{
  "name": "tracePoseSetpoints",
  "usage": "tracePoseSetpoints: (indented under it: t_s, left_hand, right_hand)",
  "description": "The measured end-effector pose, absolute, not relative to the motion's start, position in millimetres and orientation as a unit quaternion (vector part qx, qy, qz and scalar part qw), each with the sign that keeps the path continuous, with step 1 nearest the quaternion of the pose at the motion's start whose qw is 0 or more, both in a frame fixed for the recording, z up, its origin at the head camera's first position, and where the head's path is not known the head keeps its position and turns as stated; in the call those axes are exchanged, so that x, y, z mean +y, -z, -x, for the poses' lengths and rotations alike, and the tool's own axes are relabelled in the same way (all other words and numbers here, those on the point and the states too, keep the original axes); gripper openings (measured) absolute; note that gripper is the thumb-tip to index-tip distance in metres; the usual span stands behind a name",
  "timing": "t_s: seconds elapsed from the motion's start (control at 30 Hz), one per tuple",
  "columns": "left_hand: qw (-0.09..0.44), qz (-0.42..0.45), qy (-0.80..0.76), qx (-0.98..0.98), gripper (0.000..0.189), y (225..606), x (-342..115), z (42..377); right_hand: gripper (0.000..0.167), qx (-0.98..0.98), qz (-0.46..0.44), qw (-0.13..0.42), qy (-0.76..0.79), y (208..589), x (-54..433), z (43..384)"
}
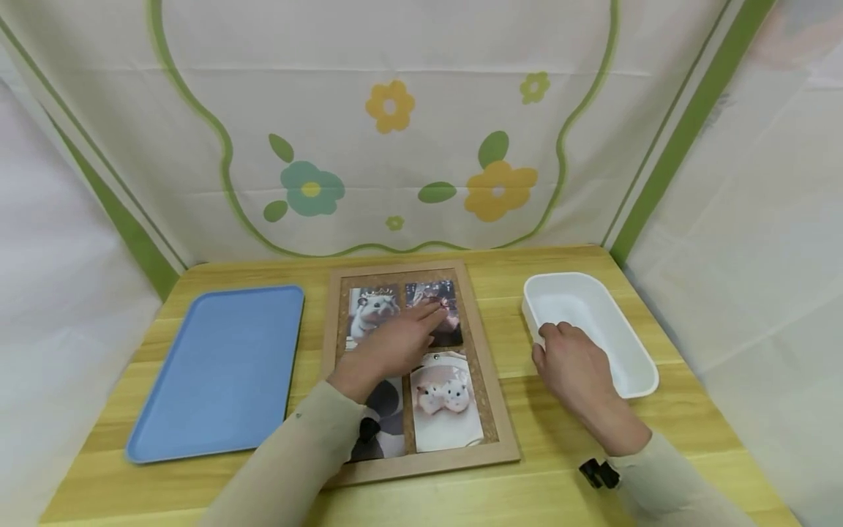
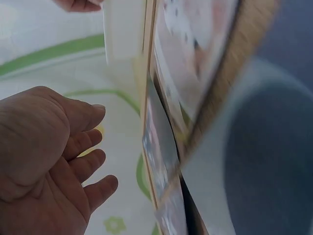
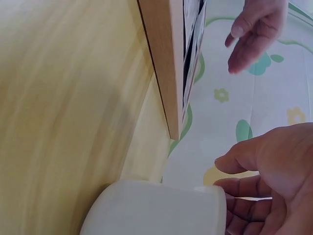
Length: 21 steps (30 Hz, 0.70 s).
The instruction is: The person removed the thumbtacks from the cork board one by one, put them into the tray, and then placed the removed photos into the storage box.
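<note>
In the head view a wood-framed cork board [image 1: 507,439] lies on the table with several animal photos on it. My left hand [image 1: 395,342] is held above the board, its fingers extended over the upper right photo [image 1: 451,333]; both wrist views show a gap between hand and board. A small round pin head [image 1: 436,357] shows at the top of the lower right photo [image 1: 446,428]. At the left rim of a white plastic tub [image 1: 635,359] is my right hand [image 1: 576,369]. Its fingers are loosely bent at that rim, and the thumb [image 3: 234,159] stands apart from them.
A blue tray [image 1: 224,366] lies left of the board. The wooden table [image 1: 560,476] carries all of these. Behind it hangs a white curtain [image 1: 421,44] with flower prints, and pale cloth hangs along both sides. Some photo edges [image 2: 164,142] lift off the board.
</note>
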State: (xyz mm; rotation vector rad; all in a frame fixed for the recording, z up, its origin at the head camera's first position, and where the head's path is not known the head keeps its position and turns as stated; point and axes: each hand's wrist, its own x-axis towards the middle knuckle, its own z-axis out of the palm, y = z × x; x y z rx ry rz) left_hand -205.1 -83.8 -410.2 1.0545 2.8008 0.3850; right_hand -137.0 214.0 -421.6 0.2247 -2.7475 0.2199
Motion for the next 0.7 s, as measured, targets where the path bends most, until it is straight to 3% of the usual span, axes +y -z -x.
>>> tracePoseSetpoints:
  t_s: [0.47,0.7]
  left_hand:
    - [0.038,-0.292,-0.162,0.942,0.05,415.1,-142.3,200.5]
    - [0.036,-0.273,-0.164,0.947,0.047,416.3,-165.7,203.2]
  right_hand:
    - [0.019,-0.969,-0.109,0.199,-0.097,409.0,188.2,154.7]
    - [0.023,-0.971,-0.129,0.171,-0.105,402.7,166.5,167.3]
